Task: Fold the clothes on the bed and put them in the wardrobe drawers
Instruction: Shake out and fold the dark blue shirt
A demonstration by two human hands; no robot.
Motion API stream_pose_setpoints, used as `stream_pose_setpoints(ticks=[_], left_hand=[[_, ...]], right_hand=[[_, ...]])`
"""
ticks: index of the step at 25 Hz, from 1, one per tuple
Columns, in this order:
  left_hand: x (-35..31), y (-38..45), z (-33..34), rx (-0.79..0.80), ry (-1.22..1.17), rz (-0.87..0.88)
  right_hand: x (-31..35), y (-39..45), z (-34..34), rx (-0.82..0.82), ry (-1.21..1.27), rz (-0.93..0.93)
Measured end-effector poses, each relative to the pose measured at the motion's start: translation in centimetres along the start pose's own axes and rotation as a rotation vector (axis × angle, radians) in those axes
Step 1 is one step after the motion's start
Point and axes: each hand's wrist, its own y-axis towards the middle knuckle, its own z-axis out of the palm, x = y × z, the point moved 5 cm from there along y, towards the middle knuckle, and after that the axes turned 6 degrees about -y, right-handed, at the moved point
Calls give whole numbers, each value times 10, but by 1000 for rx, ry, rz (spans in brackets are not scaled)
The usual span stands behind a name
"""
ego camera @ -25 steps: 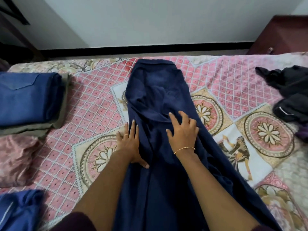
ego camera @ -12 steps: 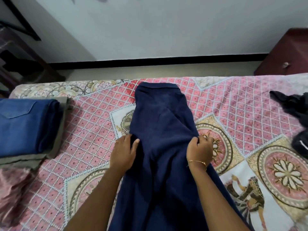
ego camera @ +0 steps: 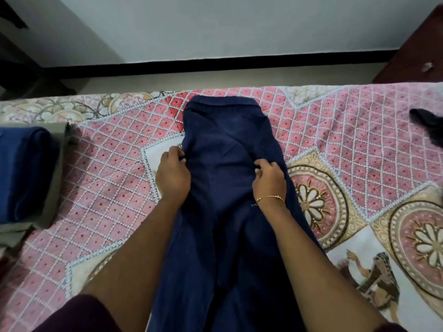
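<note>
A long navy blue garment (ego camera: 225, 149) lies lengthwise down the middle of the bed, its far end near the bed's far edge and its near end running under my arms. My left hand (ego camera: 172, 173) pinches the garment's left edge with curled fingers. My right hand (ego camera: 269, 179), with a gold bracelet on the wrist, grips a fold at the garment's right edge. Both hands sit at about the same height, roughly a third of the way down from the far end.
The bed wears a pink patterned bedspread (ego camera: 115, 178). A folded stack (ego camera: 26, 173) with a blue piece on top of grey lies at the left edge. Dark unfolded clothes (ego camera: 429, 123) lie at the right edge. A dark wooden cabinet (ego camera: 417, 51) stands at the far right.
From lying flat on the garment, both hands have slid out to its two side edges and taken hold there. The view has tilted up toward the far wall.
</note>
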Motion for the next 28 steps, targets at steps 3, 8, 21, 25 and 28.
stream_pose_setpoints(ticks=[3,8,21,25,28], left_hand=[[-5,-31,-1,-107,88,183],[11,-115,-5,-76,64,492],[76,-301,-26,392,248,353],[47,-355,-36,487,156,337],[18,-390,-34,719,-188,61]], right_hand=[[-4,0,5,8,59,-6],[-12,-11,-8,43,194,71],[-112,-191,-54,333,230,402],[-121,-238,-70,397,159,309],[-116,-254,-89,164,-151,176]])
